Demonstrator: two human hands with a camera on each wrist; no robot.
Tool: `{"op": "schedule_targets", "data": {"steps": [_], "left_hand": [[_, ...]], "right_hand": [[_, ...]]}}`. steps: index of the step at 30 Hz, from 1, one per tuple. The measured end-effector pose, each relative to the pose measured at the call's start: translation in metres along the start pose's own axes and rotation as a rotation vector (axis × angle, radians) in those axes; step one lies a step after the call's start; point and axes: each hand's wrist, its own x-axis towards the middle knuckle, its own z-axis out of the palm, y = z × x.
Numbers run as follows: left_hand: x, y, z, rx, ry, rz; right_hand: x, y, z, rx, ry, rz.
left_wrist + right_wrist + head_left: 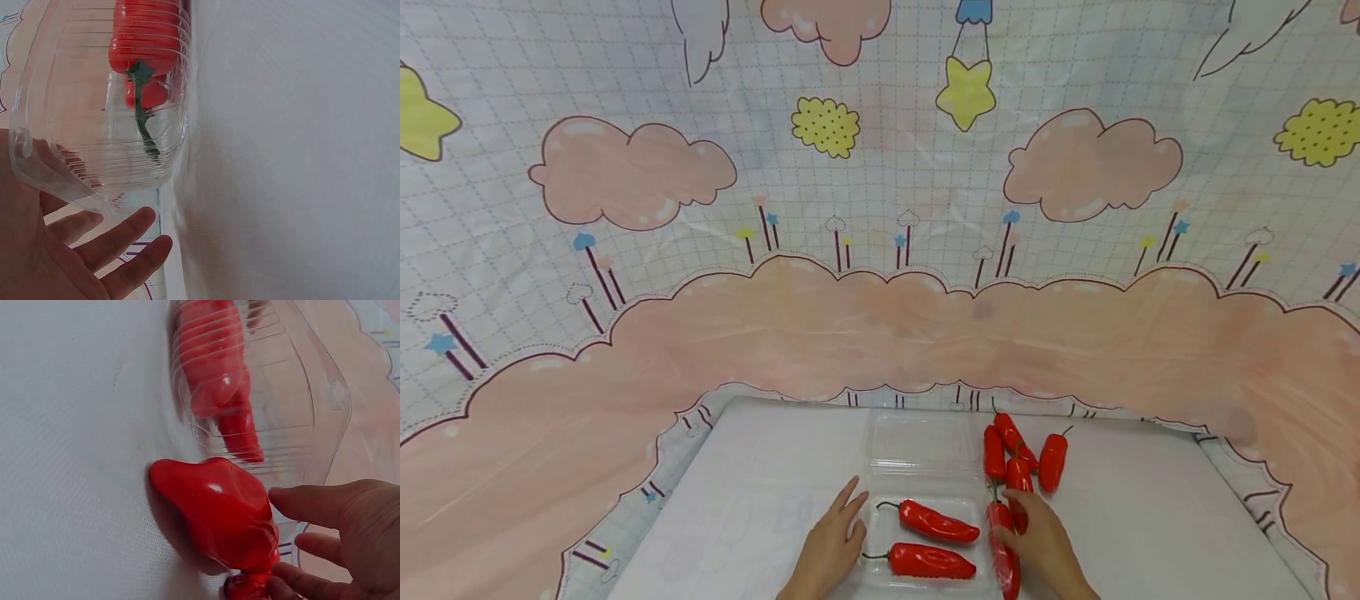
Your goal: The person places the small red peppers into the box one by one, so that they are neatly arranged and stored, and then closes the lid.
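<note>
Right fingers beside red pepper, left fingers beside clear box

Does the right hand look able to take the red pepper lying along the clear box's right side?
Likely yes: the right hand is at that red pepper, no other object covers it, and the clear box stands beside it.

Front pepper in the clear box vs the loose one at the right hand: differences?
Place: the front boxed pepper lies inside the clear box; the loose pepper lies outside, beside it.
Pose: boxed one lies crosswise, stem left; loose one runs lengthwise, stem end away from the person.
View: the right hand partly covers the loose one; no hand covers the boxed one.
Shared: both red, glossy, elongated.
</note>
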Motion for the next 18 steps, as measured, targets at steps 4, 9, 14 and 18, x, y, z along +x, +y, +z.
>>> {"op": "schedule_targets", "data": {"steps": [4,9,14,18], "left_hand": [[0.0005,0.0002,-0.0003,-0.004,-0.01,-0.01],[0.0003,0.0009,-0.0014,-0.004,-0.02,-0.018],[0.0,0.0017,-0.0019,-0.011,-0.026,-0.024],[-0.0002,0.0015,-0.0016,-0.011,-0.019,-0.015]], "right_hand": [[-0.0011,-0.0006,0.0016,-0.044,0.008,-0.01],[-0.0028,-0.0003,0.0035,-0.064,0.011,-0.027],[-0.0041,-0.0006,0.0057,-0.066,0.014,-0.038],[-0.0057,-0.0017,0.0067,-0.074,0.031,-0.03]]}}
